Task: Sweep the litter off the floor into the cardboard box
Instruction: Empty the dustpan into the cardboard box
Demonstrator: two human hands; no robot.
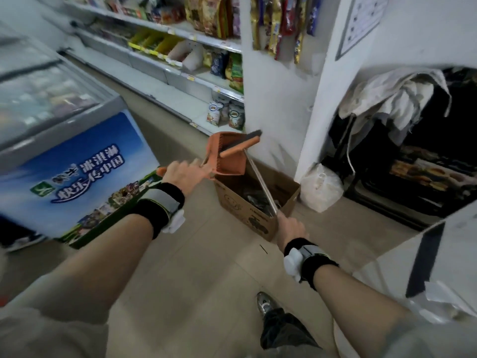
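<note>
The left hand [184,174] grips the orange dustpan handle, holding the dustpan [227,156] tipped over the box [255,218]. The right hand [291,228] is closed round the broom's metal pole [262,187], whose head [241,146] lies across the pan's mouth. The open box stands on the floor [206,254] against the white wall, dark litter [254,197] inside. A white bag [321,187] sits just beside it.
</note>
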